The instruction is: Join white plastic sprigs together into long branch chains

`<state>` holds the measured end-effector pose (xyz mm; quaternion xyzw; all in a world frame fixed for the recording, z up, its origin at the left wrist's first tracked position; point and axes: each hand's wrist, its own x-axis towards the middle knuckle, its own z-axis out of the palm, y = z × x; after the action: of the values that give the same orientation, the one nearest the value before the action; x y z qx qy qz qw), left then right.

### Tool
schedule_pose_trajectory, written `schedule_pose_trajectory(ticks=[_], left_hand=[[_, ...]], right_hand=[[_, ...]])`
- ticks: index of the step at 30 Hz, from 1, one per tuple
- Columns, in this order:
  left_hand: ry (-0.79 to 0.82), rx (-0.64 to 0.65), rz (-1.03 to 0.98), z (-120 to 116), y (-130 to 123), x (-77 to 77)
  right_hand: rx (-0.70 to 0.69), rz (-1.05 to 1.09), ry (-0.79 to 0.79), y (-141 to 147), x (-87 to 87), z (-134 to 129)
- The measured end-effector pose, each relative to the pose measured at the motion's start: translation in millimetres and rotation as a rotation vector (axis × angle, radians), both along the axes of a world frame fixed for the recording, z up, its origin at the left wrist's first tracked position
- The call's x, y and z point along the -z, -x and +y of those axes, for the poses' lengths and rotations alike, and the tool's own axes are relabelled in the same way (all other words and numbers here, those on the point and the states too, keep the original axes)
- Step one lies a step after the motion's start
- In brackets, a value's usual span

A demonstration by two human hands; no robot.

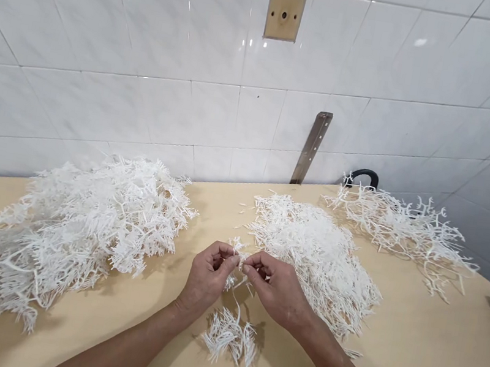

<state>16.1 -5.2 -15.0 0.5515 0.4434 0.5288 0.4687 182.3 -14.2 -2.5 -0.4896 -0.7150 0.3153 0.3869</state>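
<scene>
Both hands meet over the middle of the table, pinching one white plastic branch sprig (229, 327) between them. My left hand (211, 271) grips its stem with thumb and forefinger. Close beside it, my right hand (273, 284) has its fingertips closed on the same sprig. The sprig's thin stem hangs down toward me and ends in a feathery tuft near the tabletop. A small spray of it shows above the fingertips. Just right of my right hand lies a heap of small white sprig pieces (311, 237). The exact spot of each pinch is partly hidden by the fingers.
A large pile of white branched sprigs (94, 222) covers the left of the table (428, 349). Bare, thin white stems (400, 227) lie at the back right, by a black curved handle (366, 176). A metal strip (312, 147) leans on the tiled wall (176, 30).
</scene>
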Motion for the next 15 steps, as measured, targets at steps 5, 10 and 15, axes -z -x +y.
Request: schedule_pose_trajectory(ticks=[5, 10, 15], left_hand=[[0.134, 0.016, -0.066, 2, 4, -8.1], [0.159, 0.157, -0.09, 7, 10, -11.8], [0.118, 0.325, -0.04, 7, 10, -11.4]], right_hand=[[-0.082, -0.133, 0.07, 3, 4.1, 0], [0.022, 0.006, 0.147, 1, 7.8, 5], [0.051, 0.263, 0.358, -5, 7.6, 8]])
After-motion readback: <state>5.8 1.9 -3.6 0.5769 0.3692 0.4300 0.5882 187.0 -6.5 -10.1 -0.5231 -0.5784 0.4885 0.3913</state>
